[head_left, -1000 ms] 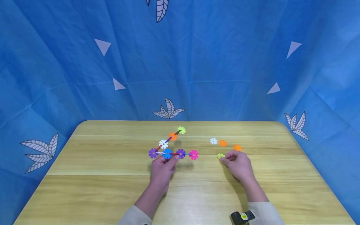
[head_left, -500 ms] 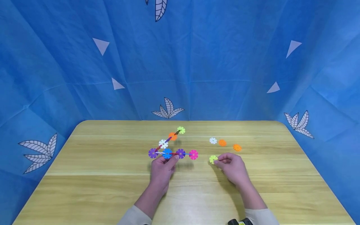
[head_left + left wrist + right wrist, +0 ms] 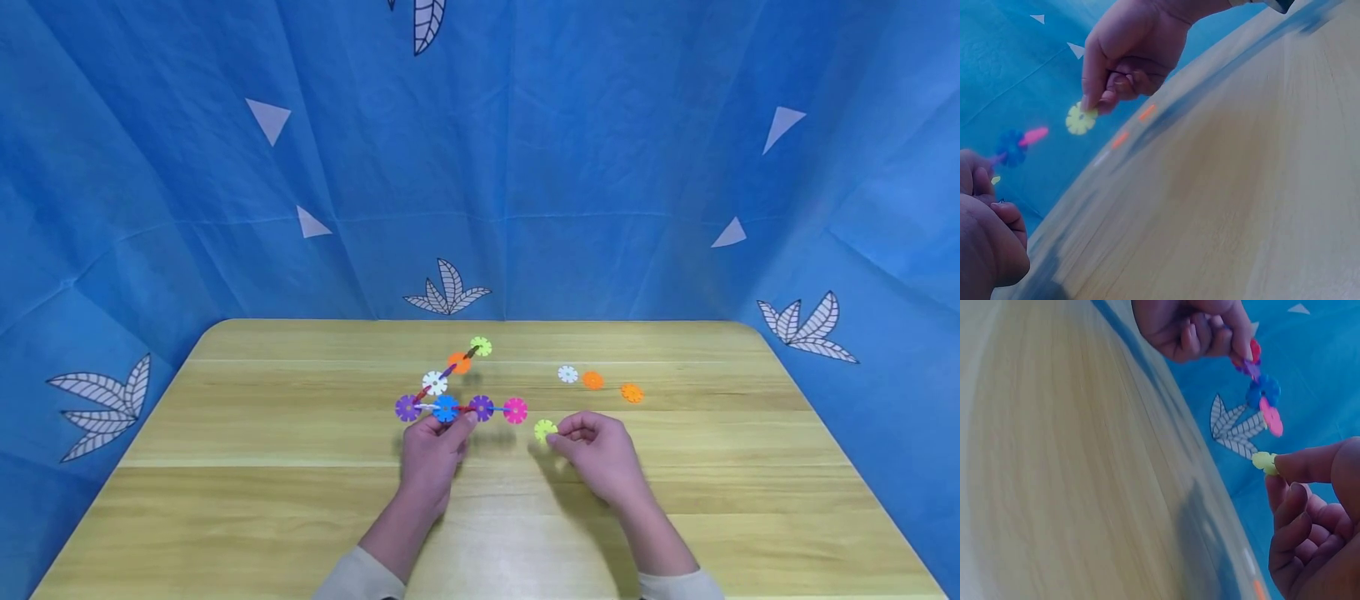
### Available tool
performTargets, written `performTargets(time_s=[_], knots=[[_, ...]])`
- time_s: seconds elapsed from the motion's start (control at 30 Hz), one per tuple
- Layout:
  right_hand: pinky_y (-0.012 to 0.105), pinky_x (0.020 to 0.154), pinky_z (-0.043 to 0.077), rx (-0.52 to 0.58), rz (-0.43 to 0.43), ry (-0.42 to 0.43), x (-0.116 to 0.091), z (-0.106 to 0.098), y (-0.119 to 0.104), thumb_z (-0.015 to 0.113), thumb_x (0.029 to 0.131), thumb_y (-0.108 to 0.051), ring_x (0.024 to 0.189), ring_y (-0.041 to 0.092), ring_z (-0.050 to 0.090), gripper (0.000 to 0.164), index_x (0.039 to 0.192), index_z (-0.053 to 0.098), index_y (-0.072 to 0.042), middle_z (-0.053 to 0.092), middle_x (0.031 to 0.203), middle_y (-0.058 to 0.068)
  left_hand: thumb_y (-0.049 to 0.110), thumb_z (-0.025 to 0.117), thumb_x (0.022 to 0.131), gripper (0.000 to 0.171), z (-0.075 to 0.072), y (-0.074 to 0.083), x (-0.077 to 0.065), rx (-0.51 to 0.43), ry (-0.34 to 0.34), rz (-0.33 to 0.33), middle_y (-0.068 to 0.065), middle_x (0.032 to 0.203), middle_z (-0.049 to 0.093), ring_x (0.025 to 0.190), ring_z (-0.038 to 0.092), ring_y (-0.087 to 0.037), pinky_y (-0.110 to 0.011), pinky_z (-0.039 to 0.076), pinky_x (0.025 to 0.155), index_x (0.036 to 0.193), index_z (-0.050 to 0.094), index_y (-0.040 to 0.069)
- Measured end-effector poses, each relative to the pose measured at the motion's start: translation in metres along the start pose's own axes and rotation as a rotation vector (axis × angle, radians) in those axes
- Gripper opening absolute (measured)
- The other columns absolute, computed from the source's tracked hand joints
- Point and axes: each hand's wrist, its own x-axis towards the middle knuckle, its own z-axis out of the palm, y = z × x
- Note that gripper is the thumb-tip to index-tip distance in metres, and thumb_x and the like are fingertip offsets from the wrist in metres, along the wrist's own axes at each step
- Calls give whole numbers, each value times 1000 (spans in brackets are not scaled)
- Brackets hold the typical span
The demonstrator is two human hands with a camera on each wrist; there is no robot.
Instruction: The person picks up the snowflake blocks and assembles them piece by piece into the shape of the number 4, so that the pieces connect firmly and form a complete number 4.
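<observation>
A V-shaped chain of interlocking notched plastic discs (image 3: 446, 409) is held up by my left hand (image 3: 431, 467), thumb and fingers pinching its near arm. That arm ends on the right in a pink disc (image 3: 515, 411); the far arm ends in a yellow-green disc (image 3: 482, 346). My right hand (image 3: 603, 458) pinches a loose yellow-green disc (image 3: 545, 430) between thumb and index finger, just right of the pink end and a small gap away. In the right wrist view the loose disc (image 3: 1264, 462) is below the pink disc (image 3: 1271, 417).
On the wooden table (image 3: 262, 500), behind my right hand, lie a white disc (image 3: 567, 374), an orange disc (image 3: 593, 380) and another orange disc (image 3: 632, 392). A blue cloth (image 3: 600, 167) with leaf prints hangs behind and beside the table.
My right hand has moved left with the loose yellow-green disc, from near the orange discs to close by the pink end. My left hand and the chain have stayed nearly still.
</observation>
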Motion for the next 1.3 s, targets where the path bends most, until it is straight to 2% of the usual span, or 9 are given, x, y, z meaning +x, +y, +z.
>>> performTargets(time_s=[0.33,0.43,0.6,0.73,1.13,1.3], knots=[[27,51,48,97,-31,-36,-9,17,-9,80,82,-7,61,22,58,11,85,70,-5,66,77,7,16,81,85,18,1,-1,0,23,8,2,-1,67,56,54,39,-11,-19,30,47,81,70,1],[26,50,48,123,-32,-40,-11,22,-12,81,81,-8,61,23,59,12,85,70,-5,67,76,7,16,81,85,18,1,-1,0,20,9,-1,-2,69,58,55,40,-11,-19,31,47,83,71,1],[34,53,54,160,-33,-43,-13,32,-15,82,81,-8,64,29,64,12,85,71,-5,68,76,7,15,80,86,19,3,1,-1,28,11,-2,-3,73,62,56,42,-10,-18,34,48,90,73,-2],[37,54,56,180,-38,-39,-14,40,-18,82,81,-7,64,29,65,12,85,72,-5,69,76,7,15,80,86,20,3,1,-2,40,13,1,-3,71,60,56,43,-10,-19,35,49,91,73,-2],[31,48,54,191,-65,0,-17,55,-25,83,80,-7,61,28,66,13,85,72,-4,69,76,6,15,80,87,19,5,1,-2,28,6,9,-2,66,57,54,42,-10,-19,35,48,91,73,-2],[36,50,56,216,-72,17,-17,58,-25,83,80,-7,62,31,67,14,86,71,-3,69,77,7,14,80,86,17,5,0,-3,26,9,2,-2,67,58,55,43,-10,-19,35,49,90,74,-1]])
